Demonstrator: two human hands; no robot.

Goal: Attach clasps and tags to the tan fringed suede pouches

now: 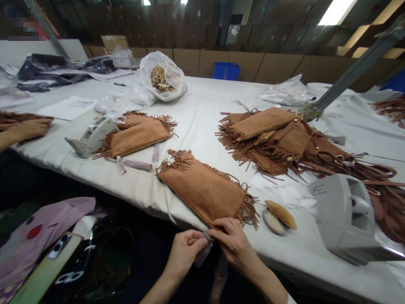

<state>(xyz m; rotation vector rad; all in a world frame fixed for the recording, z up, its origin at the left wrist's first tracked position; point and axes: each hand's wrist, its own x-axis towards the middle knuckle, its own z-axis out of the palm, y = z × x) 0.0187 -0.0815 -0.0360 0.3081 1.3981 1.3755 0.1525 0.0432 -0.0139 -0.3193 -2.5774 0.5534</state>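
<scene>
Table (202,97) under white cloth fills most of the view; the near pouch (202,188) lies on its front edge, one low corner at the rim, and serves as the clock's centre. At 2 o'clock is the heap (284,141) of brown fringed pouches, straps trailing off toward 3. A grey dispenser (335,215) stands at 3 o'clock, near the front edge. Between 11 and 12, well apart, sits an open clear bag (163,78) with tan stuffing inside. The far pouches (142,136) lie between 10 and 11, just beside a second dispenser (99,135). Another person's hand (31,128) rests on brown material toward 10.

Close in, the right hand (232,240) is at 5 o'clock, fingers bent together over the near pouch's lower corner; whether they grip pouch, plastic or both, I cannot tell. At 6 to 7, the left hand (188,249) pinches thumb to fingers on a small piece of plastic (203,252). A tan pad (283,214) lies toward 4.
</scene>
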